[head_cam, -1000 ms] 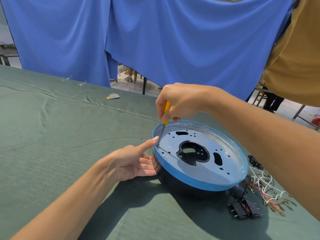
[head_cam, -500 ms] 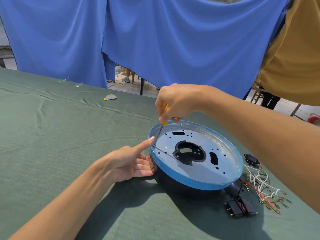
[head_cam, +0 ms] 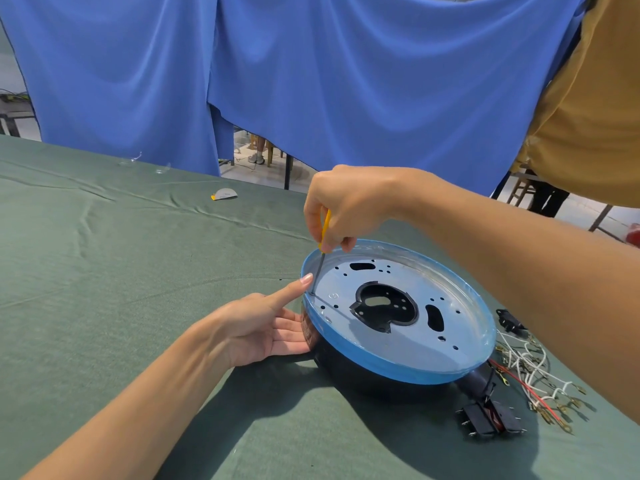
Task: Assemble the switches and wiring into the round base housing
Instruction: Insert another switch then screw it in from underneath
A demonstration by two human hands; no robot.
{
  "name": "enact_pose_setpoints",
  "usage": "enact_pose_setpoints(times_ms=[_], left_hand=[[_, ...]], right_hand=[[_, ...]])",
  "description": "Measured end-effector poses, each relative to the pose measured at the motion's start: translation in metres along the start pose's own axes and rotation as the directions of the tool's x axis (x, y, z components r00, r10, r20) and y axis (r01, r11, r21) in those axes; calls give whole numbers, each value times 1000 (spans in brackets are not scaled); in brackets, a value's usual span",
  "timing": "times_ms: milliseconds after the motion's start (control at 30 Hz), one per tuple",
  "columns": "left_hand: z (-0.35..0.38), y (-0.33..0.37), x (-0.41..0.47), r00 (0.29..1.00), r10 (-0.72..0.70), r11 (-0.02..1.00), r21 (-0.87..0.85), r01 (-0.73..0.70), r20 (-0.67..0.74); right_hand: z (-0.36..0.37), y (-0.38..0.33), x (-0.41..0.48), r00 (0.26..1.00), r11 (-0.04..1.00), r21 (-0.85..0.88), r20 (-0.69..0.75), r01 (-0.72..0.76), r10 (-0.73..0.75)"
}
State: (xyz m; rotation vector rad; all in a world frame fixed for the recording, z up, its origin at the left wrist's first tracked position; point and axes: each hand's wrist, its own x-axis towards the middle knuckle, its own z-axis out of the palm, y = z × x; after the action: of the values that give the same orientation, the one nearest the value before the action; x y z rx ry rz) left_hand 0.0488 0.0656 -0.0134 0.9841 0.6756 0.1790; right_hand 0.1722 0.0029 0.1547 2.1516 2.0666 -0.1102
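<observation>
The round base housing (head_cam: 398, 370) lies on the green cloth, black below with a blue-taped rim and a grey perforated plate with a black centre cut-out. My right hand (head_cam: 346, 206) grips a yellow-handled screwdriver (head_cam: 323, 237), its tip set near a hole at the plate's left edge. My left hand (head_cam: 266, 327) rests against the housing's left side with straight fingers, the index finger touching the rim by the tip. Black switches (head_cam: 488, 419) and a bundle of white and red wires (head_cam: 533, 382) lie to the right of the housing.
The green-clothed table (head_cam: 121, 271) stretches left and forward. A small grey-and-yellow scrap (head_cam: 224, 194) lies near its far edge. A blue curtain (head_cam: 311, 81) hangs behind. A person in a mustard shirt (head_cam: 588, 116) stands at the far right. Another small black switch (head_cam: 509, 320) sits beside the housing.
Both hands hold nearly the same pose on the housing. The view has shifted slightly; the screwdriver stays at the same hole.
</observation>
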Motion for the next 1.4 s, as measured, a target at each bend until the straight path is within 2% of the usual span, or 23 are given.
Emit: enact_pose_setpoints(times_ms=[100, 267, 433, 567, 667, 833, 967, 1167, 1333, 1400], left_hand=[[-1, 0, 1, 1000, -6, 1000, 4, 6, -5], [0, 0, 0, 1000, -1, 1000, 7, 1, -2], [0, -1, 0, 1000, 6, 1000, 7, -6, -2], [-1, -1, 1, 1000, 7, 1000, 7, -7, -1], [-1, -1, 1, 1000, 15, 1000, 16, -15, -9], [-1, -2, 2, 1000, 11, 1000, 26, -10, -10], [0, -2, 1, 1000, 8, 1000, 16, -7, -15], [2, 0, -1, 999, 22, 1000, 24, -21, -40], [5, 0, -3, 997, 53, 990, 135, -45, -56], [4, 2, -5, 998, 45, 984, 174, -38, -39]], right_hand=[[2, 0, 0, 997, 997, 15, -6, -78, 78], [3, -1, 5, 977, 967, 142, 30, -214, 212], [-6, -3, -3, 983, 985, 63, 99, -160, 153], [-7, -3, -5, 997, 995, -68, 28, -66, 68], [-6, -4, -6, 999, 992, -121, 2, -48, 49], [3, -6, 0, 986, 985, -39, -16, -167, 166], [5, -9, 2, 967, 967, 21, 50, -252, 251], [-5, -4, -9, 991, 991, 23, 45, -128, 127], [-2, -2, -12, 993, 999, 20, -109, -36, 38], [-1, -4, -12, 991, 998, 47, -126, -31, 37]])
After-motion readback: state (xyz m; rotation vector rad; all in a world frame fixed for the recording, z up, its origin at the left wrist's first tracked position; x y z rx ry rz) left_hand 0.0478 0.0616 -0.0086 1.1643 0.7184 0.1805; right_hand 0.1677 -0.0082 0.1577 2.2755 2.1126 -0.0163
